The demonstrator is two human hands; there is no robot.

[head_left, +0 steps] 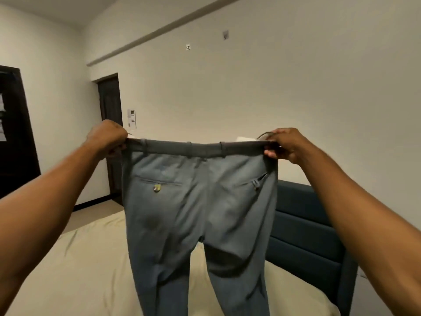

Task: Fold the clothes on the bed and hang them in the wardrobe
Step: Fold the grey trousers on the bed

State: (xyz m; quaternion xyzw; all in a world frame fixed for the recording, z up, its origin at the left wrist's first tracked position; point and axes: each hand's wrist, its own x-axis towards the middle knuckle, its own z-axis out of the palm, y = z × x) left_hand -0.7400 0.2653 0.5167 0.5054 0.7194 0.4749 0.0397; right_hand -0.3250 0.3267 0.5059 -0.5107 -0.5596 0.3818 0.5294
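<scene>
The grey trousers (196, 201) hang lengthwise over the bed (75, 270), waistband level between both fists: left hand (109, 137) grips its left end, right hand (283, 144) its right, set wide apart, equally near.

Dim, warm indoor light; soft, slightly blurred picture (wide-angle bending at the edges).
</scene>
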